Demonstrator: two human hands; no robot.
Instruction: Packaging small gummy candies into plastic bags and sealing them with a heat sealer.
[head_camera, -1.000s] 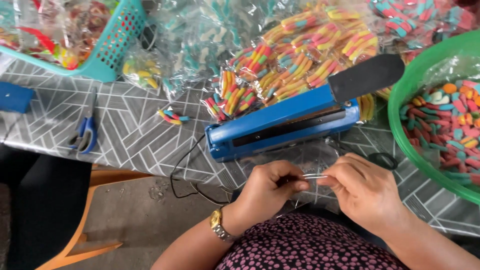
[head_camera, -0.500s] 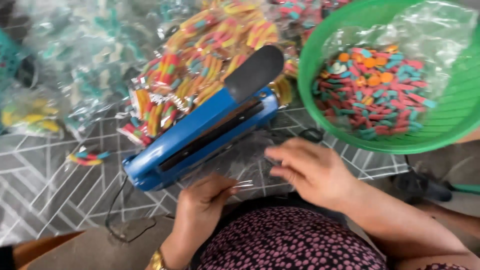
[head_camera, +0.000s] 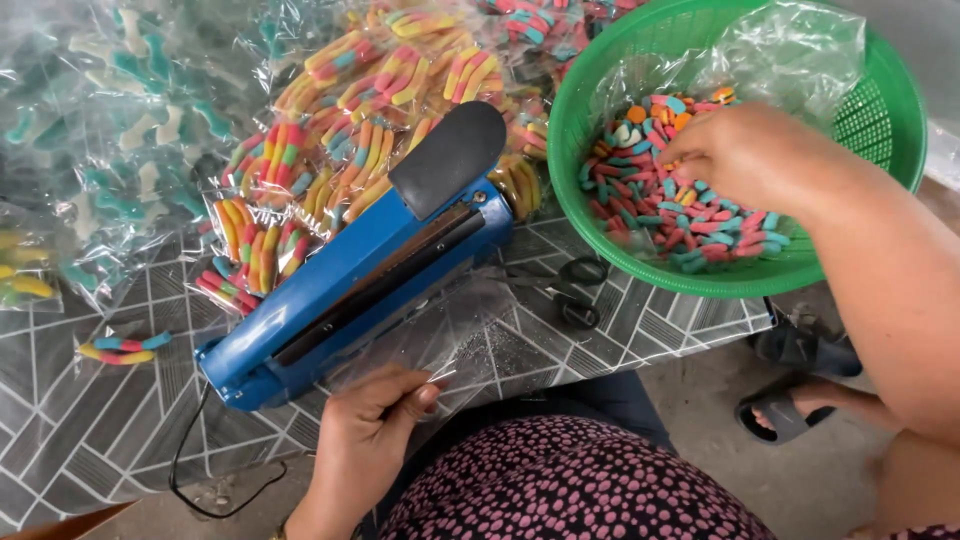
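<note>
My left hand (head_camera: 372, 425) pinches a small clear plastic bag (head_camera: 432, 352) at the table's near edge, just in front of a blue heat sealer (head_camera: 340, 285) with a black handle. My right hand (head_camera: 742, 150) reaches into a green basket (head_camera: 858, 130) lined with clear plastic, and its fingers close on the loose colourful gummy candies (head_camera: 680, 200) inside. Whether it holds any candy I cannot tell for sure.
Several sealed bags of striped gummy worms (head_camera: 370, 110) and of teal and white gummies (head_camera: 110, 130) are heaped behind the sealer. Black scissors (head_camera: 575, 290) lie by the basket. A loose gummy worm (head_camera: 122, 348) lies at left. The sealer's cord (head_camera: 190, 470) hangs off the edge.
My right hand let go of the bag and moved up and right into the green basket. My left hand keeps the bag. The view swung to the right.
</note>
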